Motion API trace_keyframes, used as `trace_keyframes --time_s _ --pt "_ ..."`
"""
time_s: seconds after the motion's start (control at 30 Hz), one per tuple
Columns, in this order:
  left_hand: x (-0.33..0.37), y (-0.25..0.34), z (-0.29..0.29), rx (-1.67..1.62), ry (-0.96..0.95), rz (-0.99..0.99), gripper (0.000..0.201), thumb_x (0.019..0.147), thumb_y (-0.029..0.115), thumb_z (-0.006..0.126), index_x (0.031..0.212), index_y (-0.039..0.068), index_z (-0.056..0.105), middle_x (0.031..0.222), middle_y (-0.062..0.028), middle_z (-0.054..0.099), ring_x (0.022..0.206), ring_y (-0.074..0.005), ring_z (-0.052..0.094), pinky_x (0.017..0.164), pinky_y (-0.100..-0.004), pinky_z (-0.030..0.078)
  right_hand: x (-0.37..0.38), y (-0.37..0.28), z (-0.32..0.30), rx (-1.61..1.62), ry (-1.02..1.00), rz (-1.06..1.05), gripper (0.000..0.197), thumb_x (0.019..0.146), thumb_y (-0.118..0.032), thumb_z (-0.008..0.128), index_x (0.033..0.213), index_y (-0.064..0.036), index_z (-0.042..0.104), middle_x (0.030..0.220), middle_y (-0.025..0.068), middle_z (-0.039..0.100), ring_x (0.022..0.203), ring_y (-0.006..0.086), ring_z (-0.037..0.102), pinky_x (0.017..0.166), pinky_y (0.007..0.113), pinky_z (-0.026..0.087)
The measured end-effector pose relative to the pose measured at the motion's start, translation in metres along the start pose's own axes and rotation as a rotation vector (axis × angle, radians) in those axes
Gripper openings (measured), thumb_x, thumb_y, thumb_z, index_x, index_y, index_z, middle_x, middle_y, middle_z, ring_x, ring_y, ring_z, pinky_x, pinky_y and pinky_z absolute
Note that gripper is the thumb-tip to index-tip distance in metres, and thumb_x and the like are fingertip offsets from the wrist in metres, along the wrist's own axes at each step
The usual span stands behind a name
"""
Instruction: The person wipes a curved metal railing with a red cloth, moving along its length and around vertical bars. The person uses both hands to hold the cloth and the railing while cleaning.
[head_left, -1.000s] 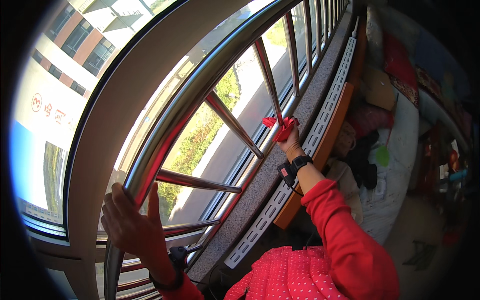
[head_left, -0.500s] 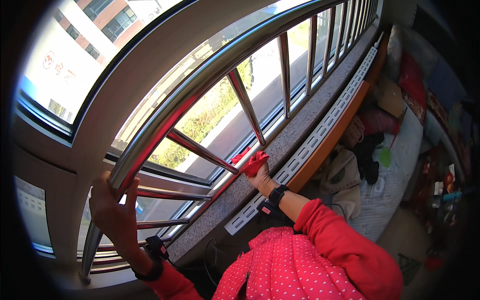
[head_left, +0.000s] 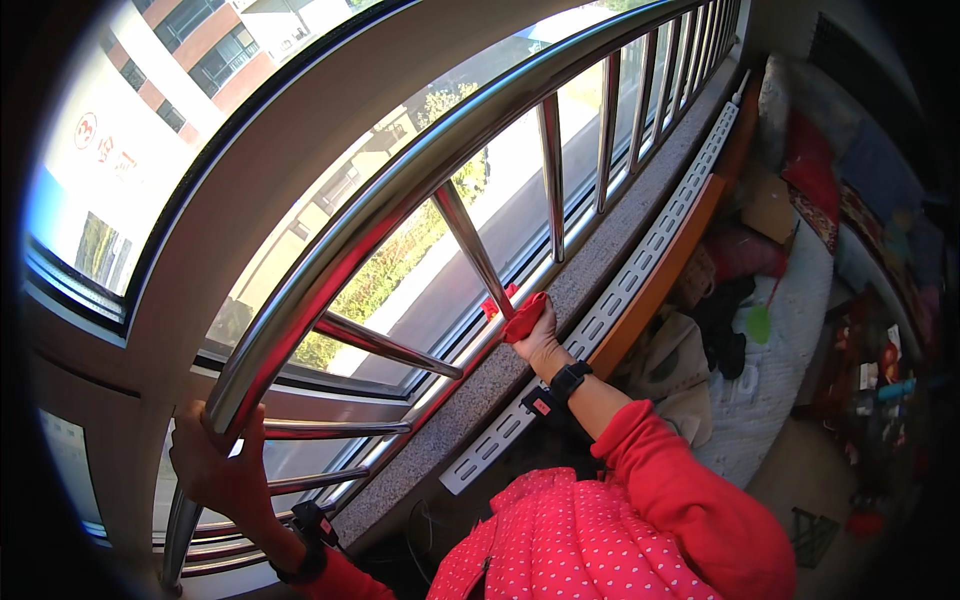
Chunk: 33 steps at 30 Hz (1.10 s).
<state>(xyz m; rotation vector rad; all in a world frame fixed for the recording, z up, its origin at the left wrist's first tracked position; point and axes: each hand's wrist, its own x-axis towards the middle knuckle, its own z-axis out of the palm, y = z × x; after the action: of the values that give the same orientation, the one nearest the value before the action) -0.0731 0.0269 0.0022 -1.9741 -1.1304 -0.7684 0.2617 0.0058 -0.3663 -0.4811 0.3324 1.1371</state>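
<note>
Since half a second ago, the red cloth [head_left: 524,318] has moved along the lower rail [head_left: 440,395], from the gap between two bars to the foot of one upright bar [head_left: 468,242]. Crumpled into a soft wad, it shows no clear long axis; a loose end juts past the bar toward the window. The rail beneath it runs from lower left to upper right. The right hand's grip [head_left: 541,345] is closed around the wad, while the left hand's grip [head_left: 218,465] wraps the thick, curved upper rail [head_left: 345,250], thumb on the inner side.

On the right, a reddish stand [head_left: 845,375] carries small mixed items, too blurred to name. A tan box [head_left: 768,207] sits near the bed [head_left: 772,385]; its contents cannot be made out.

Rails and bars are round, shiny metal tubes. Alongside lie a speckled stone sill [head_left: 582,283], a white slotted panel [head_left: 612,312] and a smooth orange-brown board [head_left: 658,282].
</note>
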Motion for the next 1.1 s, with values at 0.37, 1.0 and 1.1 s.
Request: trace_keyframes --time_s 0.37,1.0,1.1 --pt "0.000 -0.003 0.005 -0.055 0.020 0.004 0.047 0.068 0.033 0.083 0.100 0.009 0.060 0.082 -0.0070 0.058 0.075 -0.0279 0.058 0.067 -0.0378 0.044 0.108 -0.223 -0.005 -0.031 0.048 -0.346 0.060 0.091 -0.057 0.036 0.121 -0.0096 0.056 0.122 0.0139 0.060 0.114 0.0376 0.056 0.103 0.052 0.042" --pt "0.003 -0.012 -0.006 -0.086 0.063 0.168 0.067 0.075 0.063 0.073 0.113 0.009 0.061 0.087 -0.0053 0.062 0.077 -0.0233 0.060 0.072 -0.0376 0.046 0.062 -0.099 -0.011 0.122 -0.081 -0.212 0.049 0.089 -0.051 0.057 0.117 -0.0117 0.062 0.114 0.0104 0.067 0.096 0.0316 0.067 0.082 0.043 0.059" --pt "-0.016 -0.043 -0.020 -0.209 -0.089 0.078 0.062 0.077 0.052 0.073 0.119 0.007 0.060 0.093 -0.0077 0.059 0.087 -0.0277 0.057 0.078 -0.0403 0.045 0.048 -0.065 -0.021 0.109 -0.013 -0.159 0.051 0.085 -0.057 0.058 0.118 -0.0181 0.062 0.115 0.0070 0.067 0.098 0.0295 0.066 0.080 0.041 0.058"
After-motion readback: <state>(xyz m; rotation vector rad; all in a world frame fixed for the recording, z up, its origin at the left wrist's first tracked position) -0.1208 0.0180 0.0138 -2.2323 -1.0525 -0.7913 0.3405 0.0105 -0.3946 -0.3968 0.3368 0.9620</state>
